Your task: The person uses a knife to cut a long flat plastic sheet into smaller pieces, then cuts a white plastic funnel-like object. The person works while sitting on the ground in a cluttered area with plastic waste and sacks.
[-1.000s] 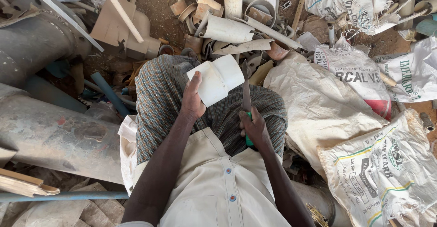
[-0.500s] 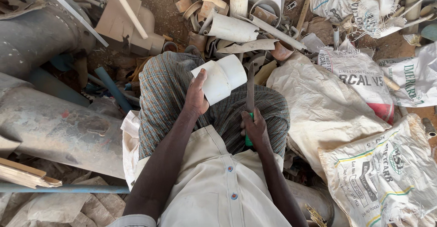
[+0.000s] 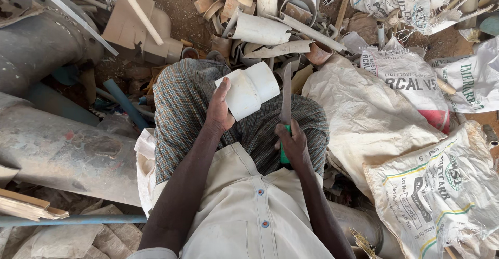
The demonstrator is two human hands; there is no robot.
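I sit with my legs under checked cloth [image 3: 182,108]. My left hand [image 3: 219,108] grips the near end of a short white plastic pipe piece [image 3: 249,90], holding it over my lap with its open end pointing away to the right. My right hand [image 3: 293,142] is closed on the green handle of a knife [image 3: 286,98], whose long grey blade points up and away, just right of the pipe piece. The blade stands close beside the pipe; I cannot tell if they touch.
A pile of cut beige pipe scraps [image 3: 260,25] lies ahead. Large grey pipes [image 3: 57,144] run along my left. Woven printed sacks [image 3: 416,134] cover the ground at right. A blue pipe [image 3: 125,103] and thin white rods [image 3: 138,9] lie at left.
The view has shifted slightly. Both hands keep their grip; the pipe piece and the knife stay in nearly the same place over my lap.
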